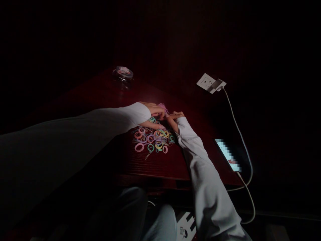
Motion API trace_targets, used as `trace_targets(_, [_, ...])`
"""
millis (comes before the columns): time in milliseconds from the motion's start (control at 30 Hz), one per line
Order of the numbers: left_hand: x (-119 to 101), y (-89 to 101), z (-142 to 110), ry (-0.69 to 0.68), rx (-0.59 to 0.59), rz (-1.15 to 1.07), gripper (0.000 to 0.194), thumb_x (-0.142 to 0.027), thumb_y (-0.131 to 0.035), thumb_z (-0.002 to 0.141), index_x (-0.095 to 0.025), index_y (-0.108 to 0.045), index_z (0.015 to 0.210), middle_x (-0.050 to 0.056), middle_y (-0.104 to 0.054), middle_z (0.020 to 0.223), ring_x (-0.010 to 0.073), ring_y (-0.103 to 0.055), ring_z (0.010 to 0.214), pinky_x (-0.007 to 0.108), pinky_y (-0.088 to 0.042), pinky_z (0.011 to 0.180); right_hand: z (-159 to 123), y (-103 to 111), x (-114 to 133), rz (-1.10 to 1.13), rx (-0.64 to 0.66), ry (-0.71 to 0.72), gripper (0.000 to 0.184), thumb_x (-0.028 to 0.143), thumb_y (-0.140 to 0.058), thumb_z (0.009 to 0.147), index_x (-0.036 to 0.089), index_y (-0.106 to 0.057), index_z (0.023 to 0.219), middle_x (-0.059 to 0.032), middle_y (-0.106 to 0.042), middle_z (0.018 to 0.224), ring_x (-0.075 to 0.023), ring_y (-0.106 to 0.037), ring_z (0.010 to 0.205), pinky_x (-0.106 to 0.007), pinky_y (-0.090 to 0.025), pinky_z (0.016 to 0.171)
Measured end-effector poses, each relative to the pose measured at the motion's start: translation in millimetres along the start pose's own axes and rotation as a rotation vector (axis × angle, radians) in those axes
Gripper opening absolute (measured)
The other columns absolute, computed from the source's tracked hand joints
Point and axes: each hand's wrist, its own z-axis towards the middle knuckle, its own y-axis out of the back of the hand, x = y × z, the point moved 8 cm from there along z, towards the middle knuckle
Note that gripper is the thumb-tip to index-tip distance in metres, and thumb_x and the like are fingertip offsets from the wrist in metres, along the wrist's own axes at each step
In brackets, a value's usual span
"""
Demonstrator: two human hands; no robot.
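Left hand: lay palm-down over the far part of the pile, its fingers at a pink frilly bundle; the grip was unclear.
Right hand: met the left hand beside that pink frilly bundle, mostly hidden.
Pile: pink, orange, purple, yellow and green rings lay heaped together on the dark red desk.
Jar: stood lidded beyond the hands.
Phone: glowed at the right, its cable looping nearby.
Socket: held a plug.
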Motion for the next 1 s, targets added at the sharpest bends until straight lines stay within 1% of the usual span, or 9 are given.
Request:
trace_targets(67, [-6,-7.6,-1,0.011,0.064,-0.011,0.034,-0.056,-0.068,0.092,-0.026,-0.068,0.107,-0.002,-0.065,0.085,0.0169,-0.061,0.086,0.026,-0.038,0.076,2,3,-4,-0.032,-0.03,-0.024,0.069,0.067,-0.043,0.11,0.022,-0.075,0.068,-0.0022,-0.063,0.065,-0.0184,-0.053,0.073,-0.041,-0.041,0.099])
trace_targets(167, [-6,-13.9,-3,0.046,0.126,-0.038,0.036,-0.056,-0.074,0.087,-0.024,-0.068,0.102,-0.003,-0.062,0.08,0.0169,-0.059,0.08,0.027,-0.037,0.072,4,4,-7,-0.052,-0.06,-0.032,0.073,0.07,-0.04,0.11,0.022,-0.077,0.07,-0.002,-0.063,0.065,-0.0174,-0.05,0.072,-0.04,-0.041,0.1])
trace_targets(267, [-1,-12.0,-5,0.049,0.147,-0.105,0.033,-0.052,-0.076,0.084,-0.023,-0.068,0.099,-0.004,-0.057,0.075,0.0158,-0.056,0.075,0.026,-0.037,0.071,2,7,0,-0.001,-0.067,0.013,0.068,0.068,-0.045,0.108,0.022,-0.082,0.075,-0.0024,-0.067,0.069,-0.0163,-0.051,0.072,-0.039,-0.041,0.098])
trace_targets(333, [4,-8.9,-6,0.036,0.154,-0.146,0.03,-0.048,-0.074,0.085,-0.023,-0.069,0.101,-0.005,-0.054,0.072,0.0149,-0.054,0.072,0.025,-0.038,0.072,0,12,7,0.067,-0.063,0.038,0.064,0.067,-0.05,0.106,0.023,-0.082,0.073,-0.0025,-0.066,0.068,-0.0167,-0.052,0.072,-0.038,-0.042,0.092])
trace_targets(467, [11,-6.4,-8,0.03,0.17,-0.135,0.029,-0.043,-0.071,0.085,-0.023,-0.069,0.107,-0.005,-0.053,0.072,0.0151,-0.054,0.07,0.026,-0.038,0.072,-4,17,19,0.258,0.029,0.035,0.062,0.071,-0.056,0.101,0.024,-0.08,0.068,-0.004,-0.064,0.066,-0.0193,-0.052,0.074,-0.037,-0.043,0.08])
trace_targets(567, [8,-4.6,-8,0.024,0.163,-0.111,0.029,-0.039,-0.07,0.084,-0.024,-0.07,0.109,-0.005,-0.055,0.074,0.0158,-0.057,0.074,0.026,-0.039,0.075,-8,10,24,0.374,0.144,0.011,0.061,0.075,-0.06,0.096,0.024,-0.08,0.07,-0.0038,-0.063,0.067,-0.0189,-0.05,0.073,-0.036,-0.043,0.075])
trace_targets(733, [-1,7.4,-10,0.039,0.111,-0.152,0.031,-0.036,-0.066,0.086,-0.024,-0.07,0.114,-0.003,-0.058,0.078,0.017,-0.056,0.078,0.026,-0.04,0.076,-15,-8,30,0.532,0.295,0.016,0.039,0.059,-0.075,0.09,0.021,-0.083,0.088,0.0038,-0.051,0.063,-0.0136,-0.04,0.063,-0.032,-0.033,0.063])
trace_targets(867, [-3,10.7,-11,0.045,0.132,-0.163,0.034,-0.035,-0.063,0.087,-0.023,-0.07,0.118,-0.002,-0.061,0.081,0.0185,-0.056,0.08,0.028,-0.04,0.079,-15,-14,29,0.556,0.311,0.012,0.027,0.046,-0.083,0.083,0.021,-0.079,0.093,0.0095,-0.039,0.063,-0.0103,-0.033,0.059,-0.028,-0.03,0.062])
trace_targets(1000, [2,5.6,-9,0.041,0.135,-0.115,0.032,-0.036,-0.062,0.089,-0.024,-0.07,0.117,-0.002,-0.06,0.08,0.0182,-0.057,0.081,0.028,-0.04,0.078,-13,-18,27,0.528,0.313,0.033,0.03,0.048,-0.083,0.083,0.021,-0.078,0.095,0.0098,-0.04,0.064,-0.0099,-0.034,0.06,-0.026,-0.031,0.063])
